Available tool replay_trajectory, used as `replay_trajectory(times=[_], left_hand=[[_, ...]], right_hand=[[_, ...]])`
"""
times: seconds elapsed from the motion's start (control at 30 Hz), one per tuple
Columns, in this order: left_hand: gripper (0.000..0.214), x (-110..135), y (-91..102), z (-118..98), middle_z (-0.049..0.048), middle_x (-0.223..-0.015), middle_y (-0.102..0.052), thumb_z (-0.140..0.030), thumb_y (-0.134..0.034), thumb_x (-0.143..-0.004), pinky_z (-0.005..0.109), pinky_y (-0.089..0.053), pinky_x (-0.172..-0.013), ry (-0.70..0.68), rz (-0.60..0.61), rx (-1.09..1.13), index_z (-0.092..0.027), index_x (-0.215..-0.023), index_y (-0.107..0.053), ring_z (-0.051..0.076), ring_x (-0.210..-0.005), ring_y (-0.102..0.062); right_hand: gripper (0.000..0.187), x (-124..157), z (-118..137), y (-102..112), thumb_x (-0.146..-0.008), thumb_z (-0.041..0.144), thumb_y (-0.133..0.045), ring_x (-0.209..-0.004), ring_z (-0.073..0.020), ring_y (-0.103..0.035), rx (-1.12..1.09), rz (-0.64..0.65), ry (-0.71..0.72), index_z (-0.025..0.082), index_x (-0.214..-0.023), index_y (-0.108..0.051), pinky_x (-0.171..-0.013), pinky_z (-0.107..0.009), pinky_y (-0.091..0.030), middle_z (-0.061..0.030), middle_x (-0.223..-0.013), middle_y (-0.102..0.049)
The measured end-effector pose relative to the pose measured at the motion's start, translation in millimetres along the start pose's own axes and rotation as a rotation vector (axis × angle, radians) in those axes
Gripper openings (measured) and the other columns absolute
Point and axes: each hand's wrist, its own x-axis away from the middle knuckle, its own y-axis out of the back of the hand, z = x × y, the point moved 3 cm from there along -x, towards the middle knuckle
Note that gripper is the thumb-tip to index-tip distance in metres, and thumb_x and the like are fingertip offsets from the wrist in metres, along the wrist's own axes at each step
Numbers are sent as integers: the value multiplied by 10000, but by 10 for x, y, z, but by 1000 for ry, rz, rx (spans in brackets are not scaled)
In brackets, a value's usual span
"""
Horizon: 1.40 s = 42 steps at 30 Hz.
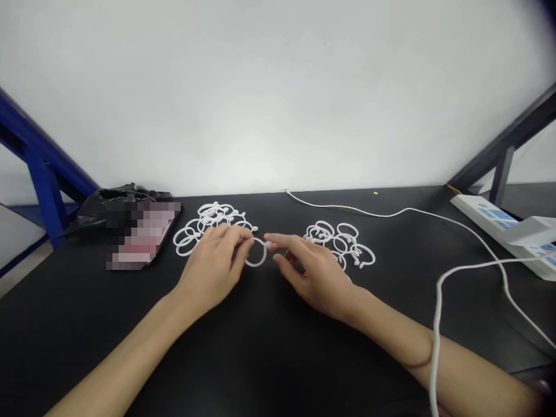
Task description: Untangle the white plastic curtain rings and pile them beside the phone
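One black bench (260,365) spreads below. Over its middle, the left hand (212,263) pinches a white ring (256,265) between thumb and fingertips; the right hand (319,269) curves loosely, thumb and forefinger apart. Left of the bench's centre lies the larger heap (214,219) of white loops, right of it the smaller heap (341,234). The ring's knob (268,244), too blurred to be sure, seems to touch the right forefinger.

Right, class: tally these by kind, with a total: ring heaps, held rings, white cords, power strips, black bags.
Ring heaps: 2 (left heap, right heap)
Held ring: 1
White cords: 2 (thin cord, thick cord)
Power strip: 1
Black bag: 1
Total: 7
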Motion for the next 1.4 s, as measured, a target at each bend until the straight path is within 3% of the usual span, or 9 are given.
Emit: replay_trajectory(times=[0.17, 0.27, 0.4, 0.53, 0.7, 0.87, 1.0, 1.17, 1.4], left_hand=[[156, -87, 247, 512, 52, -810, -671, -309, -474, -944, 401, -450, -743, 237, -141, -198, -214, -908, -593, 268, -836, -586], [193, -82, 335, 766, 51, -776, -675, -328, -484, -934, 398, -439, -713, 301, -131, -268, -210, -877, -625, 293, -850, -566], [252, -53, 275, 915, 68, -815, -693, -360, -483, -933, 417, -412, -722, 300, -88, -320, -196, -857, -659, 307, -868, -551], [226, -42, 174, 960, 77, -789, -710, -370, -500, -925, 436, -398, -732, 282, -126, -354, -216, -927, -666, 325, -872, -556], [241, -53, 195, 913, 96, -844, -724, -359, -476, -937, 441, -404, -738, 266, -150, -381, -219, -912, -670, 324, -867, -574], [207, -85, 251, 679, 79, -865, -721, -309, -481, -939, 446, -422, -770, 197, -163, -319, -214, -891, -658, 300, -862, -557], [166, -78, 212, 388, 47, -876, -708, -264, -489, -944, 403, -439, -761, 43, -168, -182, -216, -904, -643, 244, -822, -529], [170, -26, 72, 106, 36, -871, -693, -229, -479, -959, 383, -466, -804, -94, -71, -15, -203, -923, -644, 220, -876, -538], [157, 7, -29, 39, 31, -879, -689, -214, -484, -961, 384, -468, -819, -130, -6, 66, -193, -953, -639, 202, -861, -530]], right_hand=[[359, -11, -34, 25, -939, 228, -511, -759, -135, -656, 32, -8, -103, 231, -1297, -481, -713, -298, -553, -40, -1061, -690], [360, -22, -43, 12, -936, 243, -520, -775, -140, -656, 33, 25, -120, 222, -1294, -481, -726, -314, -557, -41, -1063, -685], [360, -28, -40, -5, -933, 248, -523, -794, -151, -654, 62, 62, -124, 220, -1290, -491, -733, -327, -549, -41, -1055, -682], [348, -28, -70, -1, -933, 257, -521, -812, -158, -654, 85, 68, -141, 220, -1279, -506, -737, -330, -545, -43, -1052, -680], [337, -77, -225, 113, -930, 275, -522, -859, -191, -659, 236, -28, -193, 210, -1261, -529, -704, -330, -527, -59, -1061, -683], [279, -140, -477, 302, -950, 225, -447, -944, -263, -625, 564, -141, -234, 140, -1162, -607, -722, -370, -488, -114, -1017, -683], [292, -151, -636, 371, -958, 302, -455, -918, -288, -590, 714, -82, -285, 123, -1052, -666, -800, -433, -463, -145, -978, -678], [406, -124, -632, 334, -839, 523, -603, -1017, -313, -555, 666, 68, -318, 159, -1008, -666, -875, -457, -442, -121, -1028, -659], [358, -72, -488, 269, -783, 415, -632, -992, -306, -528, 732, 118, -203, 162, -1035, -628, -830, -420, -423, -125, -1008, -605]])
